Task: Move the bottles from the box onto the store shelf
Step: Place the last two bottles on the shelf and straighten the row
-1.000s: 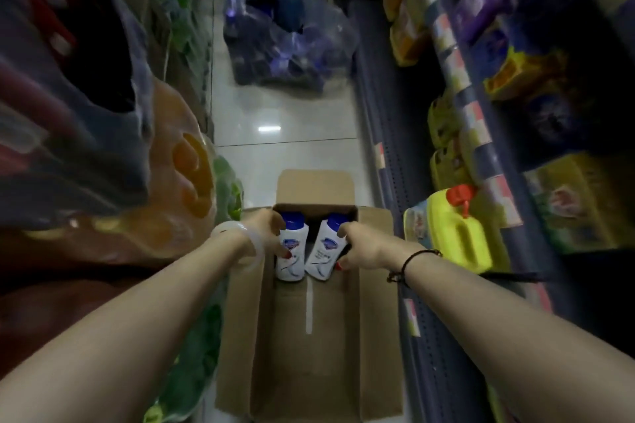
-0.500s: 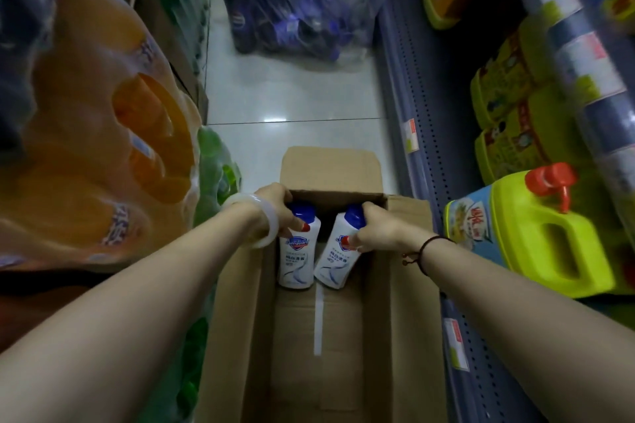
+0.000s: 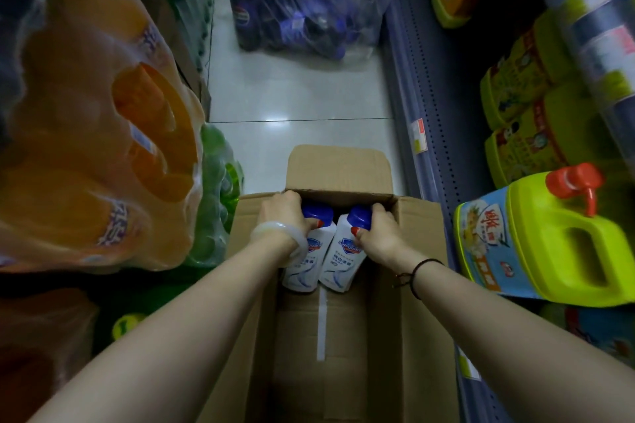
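Cardboard box [image 3: 419,251] on floor [image 3: 292,96] — left hand [image 3: 283,216] grip curled round left bottle [image 3: 309,271] cap, right hand [image 3: 378,233] likewise on right bottle [image 3: 343,261], both at box's far end — neither lifted out, shelf [image 3: 426,96] placement apparently outstanding.

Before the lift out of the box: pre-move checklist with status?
1. Grip of left hand on left bottle, at its blue cap: ok.
2. Grip of right hand on right bottle, at its cap: ok.
3. The box has its flaps open, nothing above the bottles: ok.
4. Free spot on the shelf for two bottles: cannot tell.
5. Rightward path past the yellow jug: likely tight, it stands close beside the box: not ok.
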Motion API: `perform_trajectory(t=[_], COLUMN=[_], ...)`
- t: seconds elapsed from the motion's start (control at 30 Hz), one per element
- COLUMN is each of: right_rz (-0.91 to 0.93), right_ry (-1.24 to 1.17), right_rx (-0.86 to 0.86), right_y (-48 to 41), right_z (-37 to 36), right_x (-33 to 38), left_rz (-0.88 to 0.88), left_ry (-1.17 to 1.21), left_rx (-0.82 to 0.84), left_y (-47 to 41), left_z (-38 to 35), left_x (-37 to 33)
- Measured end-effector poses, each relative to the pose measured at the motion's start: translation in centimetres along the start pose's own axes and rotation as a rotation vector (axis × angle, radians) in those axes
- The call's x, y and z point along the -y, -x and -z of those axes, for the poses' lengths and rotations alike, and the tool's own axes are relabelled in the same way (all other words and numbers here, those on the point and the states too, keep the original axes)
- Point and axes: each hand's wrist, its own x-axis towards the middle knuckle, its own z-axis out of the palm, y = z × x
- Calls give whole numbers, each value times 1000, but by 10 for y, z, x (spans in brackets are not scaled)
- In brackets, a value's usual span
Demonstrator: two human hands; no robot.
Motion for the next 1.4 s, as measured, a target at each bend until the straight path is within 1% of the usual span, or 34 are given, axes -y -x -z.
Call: perform_trajectory(t=[0.17,0.3,0.5,0.63,0.83,0.9,1.03,1.13,1.23,1.4], right_rz=[-28,-30,0,-2,4,-19,-76,-107,-73,-36], right_ry=[-82,-130,-136,-162,-308,-343,-396,-470,-470,-460], right_rx=[-24,-66,-104,-119,-17,22,30,4,-7,21], right_y=[-5,-2,-3,-4,1,3,5,3,2,2], right_z=[-3,-10,-13,-19,-18,-18,-26,-31,-30,-24], right_x=[0,-3,-10,-14,-16,-15,-12,-12,-14,-20], left_rz=[79,131,129,64,-133,-171,-201,-245,-261,-264], left_ry=[37,5,0,-16,-104,-131,-270,-317,-340,-374], left_rx=[-34,-71,-163,-118,-38,-22,-39,-45,-13,-15], left_y=[-5,-1,3,6,9,9,10,12,14,11], left_z=[-3,-13,-15,-11,-6,-5,-2,-2,-2,-8], left_x=[-5,-10,-9,-4,7,10,15,18,16,10])
